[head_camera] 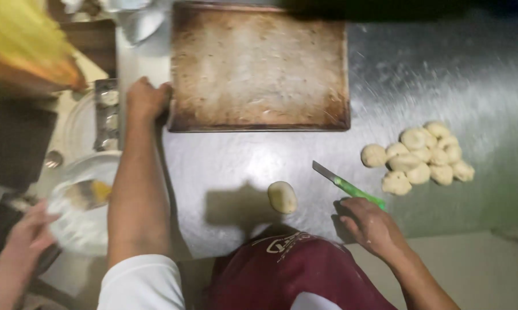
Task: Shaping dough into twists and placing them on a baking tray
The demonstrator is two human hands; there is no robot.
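Left hand [146, 99] at about 10 o'clock of the frame, fingers curled over the lower-left corner of the baking tray [259, 69], gripping its edge. The tray is a worn, browned rectangular metal sheet, flour-dusted, lying flat on the steel worktop [442, 74] at 12 o'clock.

Right hand [372, 225] at about 5 o'clock, palm down, fingers loosely bent, fingertips on or right at the butt of the green handle of a knife [346, 185]; cannot tell whether it actually grips it. The knife lies flat on the worktop, blade pointing toward 10 o'clock, handle toward 4 o'clock.

Single dough ball [282, 197] near frame centre, slightly toward 6 o'clock, alone on the worktop, at 9 o'clock of the right hand, not touching either hand or the knife.

Pile of dough balls [422, 156] at 3 o'clock, clustered and touching one another, well apart from the single ball, up-right of the knife.

Another person's hand [26, 229] at 8 o'clock, beside a round white bowl [81, 224] with floury contents and something yellow in it. A small metal mould tray [105, 115] sits at 9 o'clock, just left of the left hand. Blurred yellow object [23, 46] at 11 o'clock, unidentifiable.
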